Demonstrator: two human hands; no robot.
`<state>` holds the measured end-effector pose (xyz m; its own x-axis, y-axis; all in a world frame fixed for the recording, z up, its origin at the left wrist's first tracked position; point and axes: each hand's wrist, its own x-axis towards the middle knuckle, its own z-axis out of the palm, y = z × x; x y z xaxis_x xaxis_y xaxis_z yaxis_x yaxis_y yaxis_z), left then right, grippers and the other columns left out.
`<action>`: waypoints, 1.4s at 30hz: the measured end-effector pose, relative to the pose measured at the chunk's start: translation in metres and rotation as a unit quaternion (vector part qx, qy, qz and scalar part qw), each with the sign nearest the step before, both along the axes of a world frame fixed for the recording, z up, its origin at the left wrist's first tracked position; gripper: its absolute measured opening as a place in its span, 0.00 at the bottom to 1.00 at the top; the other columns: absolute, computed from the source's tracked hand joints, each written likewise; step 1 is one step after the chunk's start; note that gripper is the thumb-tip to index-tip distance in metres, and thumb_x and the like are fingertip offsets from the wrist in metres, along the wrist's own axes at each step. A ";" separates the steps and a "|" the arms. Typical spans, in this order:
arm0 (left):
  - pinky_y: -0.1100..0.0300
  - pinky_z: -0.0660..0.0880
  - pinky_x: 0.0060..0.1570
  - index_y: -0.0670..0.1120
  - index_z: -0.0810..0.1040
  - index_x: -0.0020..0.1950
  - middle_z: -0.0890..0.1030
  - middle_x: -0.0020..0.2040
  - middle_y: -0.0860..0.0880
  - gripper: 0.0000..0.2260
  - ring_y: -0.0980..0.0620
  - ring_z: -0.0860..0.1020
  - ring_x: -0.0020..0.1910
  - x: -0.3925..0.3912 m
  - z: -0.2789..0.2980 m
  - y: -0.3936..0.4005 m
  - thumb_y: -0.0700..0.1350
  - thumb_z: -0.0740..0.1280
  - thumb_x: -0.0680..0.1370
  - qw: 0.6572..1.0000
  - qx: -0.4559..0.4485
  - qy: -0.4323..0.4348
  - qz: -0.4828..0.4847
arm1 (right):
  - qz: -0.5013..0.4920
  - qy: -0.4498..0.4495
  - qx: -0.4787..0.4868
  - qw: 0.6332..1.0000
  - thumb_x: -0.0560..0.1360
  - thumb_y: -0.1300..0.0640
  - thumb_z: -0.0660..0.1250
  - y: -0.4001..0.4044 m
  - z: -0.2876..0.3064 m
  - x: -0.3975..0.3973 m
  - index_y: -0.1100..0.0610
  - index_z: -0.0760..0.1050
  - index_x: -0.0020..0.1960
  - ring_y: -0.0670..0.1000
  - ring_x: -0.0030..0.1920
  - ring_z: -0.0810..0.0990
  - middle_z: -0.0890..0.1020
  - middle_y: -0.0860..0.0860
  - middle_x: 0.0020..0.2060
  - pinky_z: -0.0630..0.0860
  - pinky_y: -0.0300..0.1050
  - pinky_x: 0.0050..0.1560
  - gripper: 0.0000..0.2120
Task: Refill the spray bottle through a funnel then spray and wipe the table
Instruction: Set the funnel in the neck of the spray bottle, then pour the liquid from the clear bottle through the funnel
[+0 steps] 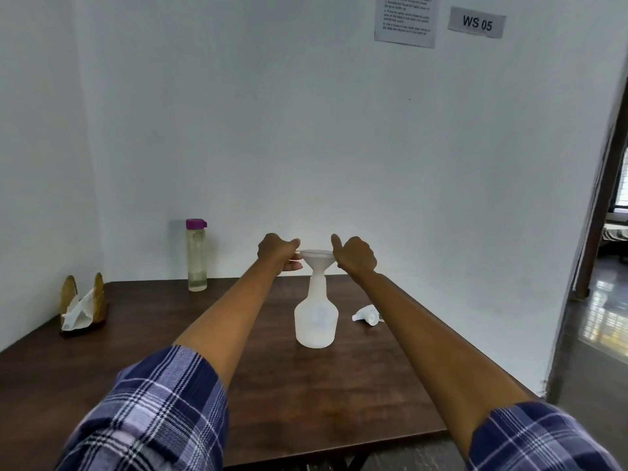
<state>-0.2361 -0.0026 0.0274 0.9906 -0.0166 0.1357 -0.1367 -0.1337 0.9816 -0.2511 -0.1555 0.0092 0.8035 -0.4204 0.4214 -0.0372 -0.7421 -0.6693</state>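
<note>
— Where do we stand with the bottle?

— We have the translucent white plastic spray bottle (316, 317) upright near the middle of the dark brown wooden counter (238, 385), its top off. The white plastic funnel (316, 258) sits in its neck.

— And our hands?

— Both are at the funnel's rim. Our left hand (279, 254) pinches the left edge between thumb and curled fingers; our right hand (354, 256) grips the right edge, thumb raised. Both arms reach straight out, with blue and white plaid sleeves (153, 419) pushed up past the elbows.

— What else is on the counter?

— The white trigger spray head (366, 315) lies on its side just to the right of the bottle, apart from it. At the back left stands a tall clear water bottle with a purple cap (196, 254), close to the wall. Further left, near the counter's edge, a brown wooden napkin holder (83, 302) keeps crumpled white tissue.

— And the room around us?

— Plain white walls (238, 113) meet in a corner behind the counter. High on the right hang a printed sheet (404, 20), too small to read, and a sign reading "WS 05" (476, 22). On the far right, a dark door frame (598, 198) opens onto a glossy tiled floor (605, 317).
</note>
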 end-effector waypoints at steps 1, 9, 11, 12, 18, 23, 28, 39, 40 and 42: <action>0.64 0.76 0.19 0.36 0.68 0.52 0.79 0.42 0.39 0.10 0.49 0.77 0.26 0.001 0.000 0.001 0.41 0.65 0.78 1.000 0.006 -0.003 0.004 | -0.028 -0.012 -0.041 0.999 0.80 0.44 0.52 0.001 0.003 -0.002 0.61 0.72 0.43 0.58 0.44 0.78 0.79 0.56 0.41 0.68 0.43 0.43 0.21; 0.67 0.73 0.18 0.36 0.72 0.52 0.81 0.37 0.43 0.08 0.52 0.78 0.21 0.009 -0.021 0.043 0.39 0.65 0.77 0.991 0.117 -0.005 0.063 | -0.011 -0.162 -0.205 0.965 0.81 0.44 0.51 0.051 0.016 0.003 0.61 0.74 0.58 0.57 0.52 0.80 0.83 0.58 0.47 0.74 0.48 0.48 0.22; 0.64 0.76 0.21 0.34 0.75 0.50 0.80 0.35 0.43 0.06 0.49 0.78 0.25 0.012 -0.030 0.062 0.37 0.66 0.77 0.988 0.139 0.009 0.074 | 0.027 -0.178 -0.212 0.960 0.81 0.46 0.52 0.075 0.012 0.007 0.60 0.74 0.59 0.57 0.53 0.79 0.83 0.57 0.48 0.73 0.48 0.48 0.21; 0.63 0.77 0.23 0.34 0.76 0.49 0.80 0.33 0.44 0.06 0.49 0.78 0.26 0.016 -0.035 0.073 0.37 0.66 0.77 0.985 0.150 0.013 0.084 | 0.045 -0.177 -0.217 0.959 0.81 0.46 0.53 0.087 0.009 0.010 0.60 0.74 0.60 0.57 0.54 0.78 0.83 0.58 0.48 0.72 0.48 0.48 0.20; 0.56 0.80 0.36 0.35 0.78 0.52 0.82 0.38 0.43 0.09 0.45 0.81 0.35 0.040 -0.072 0.148 0.40 0.67 0.75 0.953 0.267 0.044 0.140 | 0.148 -0.134 -0.216 0.956 0.81 0.47 0.55 0.145 -0.030 0.048 0.60 0.74 0.59 0.57 0.53 0.78 0.83 0.58 0.45 0.72 0.47 0.46 0.19; 0.55 0.73 0.54 0.38 0.74 0.59 0.78 0.58 0.41 0.16 0.43 0.77 0.58 0.069 -0.102 0.205 0.47 0.66 0.77 0.885 0.429 0.061 0.171 | 0.180 -0.031 -0.175 0.967 0.79 0.45 0.57 0.176 -0.064 0.099 0.59 0.71 0.63 0.55 0.54 0.79 0.83 0.56 0.50 0.72 0.46 0.50 0.21; 0.47 0.69 0.67 0.41 0.67 0.69 0.70 0.68 0.41 0.32 0.42 0.70 0.66 0.128 -0.141 0.236 0.59 0.68 0.73 0.784 0.575 0.230 0.041 | 0.197 0.033 -0.084 0.976 0.75 0.42 0.63 0.205 -0.084 0.162 0.59 0.68 0.66 0.56 0.56 0.78 0.81 0.57 0.53 0.71 0.45 0.49 0.27; 0.47 0.62 0.72 0.39 0.59 0.74 0.65 0.73 0.42 0.38 0.43 0.64 0.73 0.192 -0.111 0.232 0.60 0.66 0.73 0.642 0.658 0.378 -0.111 | 0.249 0.039 0.117 0.961 0.71 0.44 0.71 0.283 -0.087 0.281 0.60 0.50 0.76 0.60 0.71 0.66 0.65 0.59 0.72 0.66 0.56 0.70 0.45; 0.48 0.62 0.72 0.38 0.59 0.74 0.65 0.73 0.42 0.38 0.43 0.64 0.73 0.195 -0.111 0.232 0.60 0.66 0.73 0.638 0.661 0.377 -0.114 | 0.250 0.042 0.127 0.959 0.70 0.44 0.71 0.288 -0.084 0.290 0.60 0.50 0.76 0.60 0.71 0.67 0.66 0.59 0.72 0.67 0.56 0.69 0.45; 0.50 0.61 0.73 0.37 0.60 0.73 0.65 0.74 0.43 0.37 0.44 0.63 0.73 0.196 -0.112 0.232 0.60 0.65 0.74 0.633 0.666 0.378 -0.113 | 0.251 0.047 0.137 0.957 0.71 0.47 0.71 0.295 -0.081 0.301 0.61 0.54 0.73 0.60 0.67 0.71 0.71 0.59 0.68 0.70 0.54 0.66 0.40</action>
